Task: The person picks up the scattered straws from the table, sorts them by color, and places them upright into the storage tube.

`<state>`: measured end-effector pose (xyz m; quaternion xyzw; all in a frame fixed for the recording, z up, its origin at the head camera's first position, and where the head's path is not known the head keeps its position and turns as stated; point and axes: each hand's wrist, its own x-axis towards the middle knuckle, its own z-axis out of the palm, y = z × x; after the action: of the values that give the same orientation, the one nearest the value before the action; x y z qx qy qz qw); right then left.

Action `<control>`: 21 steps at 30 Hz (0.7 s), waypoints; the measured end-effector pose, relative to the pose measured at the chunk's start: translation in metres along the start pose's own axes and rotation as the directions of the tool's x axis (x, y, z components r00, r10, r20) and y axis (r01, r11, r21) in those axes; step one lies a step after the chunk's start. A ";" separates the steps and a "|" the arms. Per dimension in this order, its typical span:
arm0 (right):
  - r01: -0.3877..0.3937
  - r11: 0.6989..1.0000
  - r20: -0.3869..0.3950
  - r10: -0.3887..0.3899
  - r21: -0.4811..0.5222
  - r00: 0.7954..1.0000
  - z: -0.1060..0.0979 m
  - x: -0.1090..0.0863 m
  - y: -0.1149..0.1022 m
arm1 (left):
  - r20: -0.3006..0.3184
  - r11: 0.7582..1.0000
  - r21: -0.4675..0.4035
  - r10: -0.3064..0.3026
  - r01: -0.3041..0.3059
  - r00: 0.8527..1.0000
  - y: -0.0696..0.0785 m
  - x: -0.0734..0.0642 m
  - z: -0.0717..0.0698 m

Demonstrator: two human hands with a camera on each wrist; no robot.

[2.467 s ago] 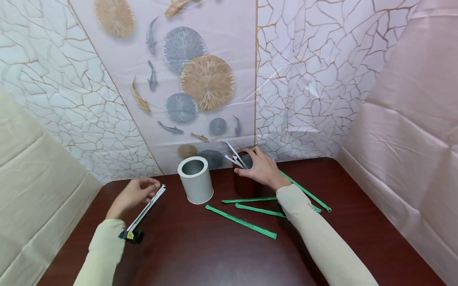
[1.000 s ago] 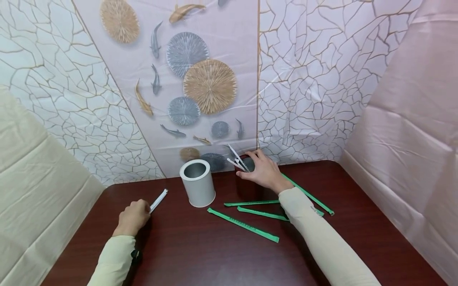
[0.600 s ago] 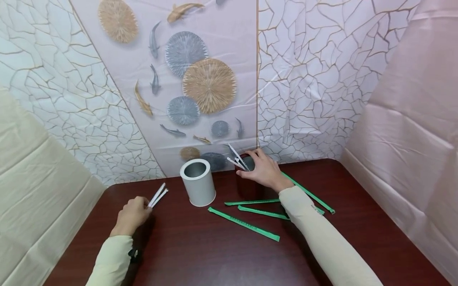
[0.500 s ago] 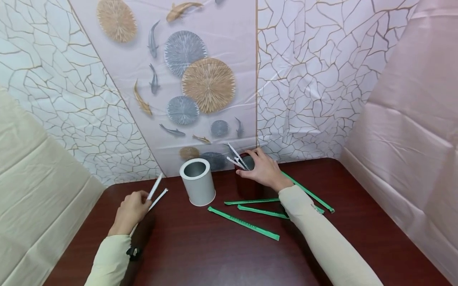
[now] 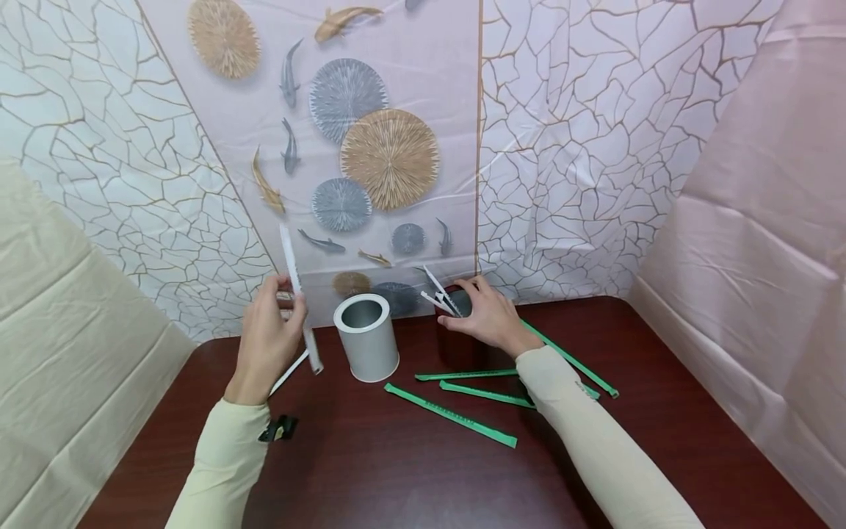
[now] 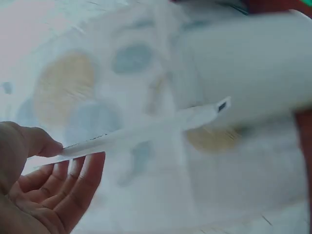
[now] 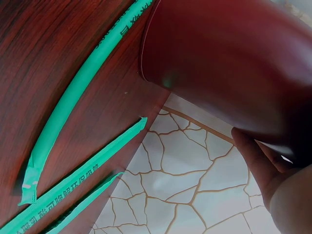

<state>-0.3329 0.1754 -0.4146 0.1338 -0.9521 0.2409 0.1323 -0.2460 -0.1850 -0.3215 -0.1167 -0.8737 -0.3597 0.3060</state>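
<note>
In the head view my left hand (image 5: 267, 338) pinches a white paper-wrapped straw (image 5: 291, 257) between thumb and fingers, raised and nearly upright, left of the light grey canister (image 5: 368, 351). The left wrist view shows the same straw (image 6: 146, 127) running out past the fingertips. A second white wrapped straw (image 5: 289, 372) lies on the table, partly hidden by the left hand. My right hand (image 5: 487, 316) grips the rim of a dark red canister (image 5: 456, 349), from which several white straws (image 5: 432, 278) stick out. Its smooth side (image 7: 219, 53) fills the top of the right wrist view.
Several green wrapped straws (image 5: 451, 415) lie on the dark wooden table (image 5: 383, 477), in front of and right of the red canister. Patterned cloth (image 5: 390, 162) hangs directly behind the table, and plain cloth (image 5: 747, 294) borders the right side.
My left hand took hold of one of two white straws on the table, lifted it and turned it nearly upright while moving toward the grey canister. The right hand stayed on the red canister.
</note>
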 end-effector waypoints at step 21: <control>-0.009 1.000 0.008 0.009 0.001 1.000 0.001 0.001 0.000 | -0.244 0.762 -0.606 0.094 -0.228 0.965 0.118 0.034 0.073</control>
<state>-0.3342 0.1742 -0.4150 0.1304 -0.9531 0.2415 0.1274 -0.2556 -0.0505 -0.2750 -0.2505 -0.6547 -0.6126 0.3651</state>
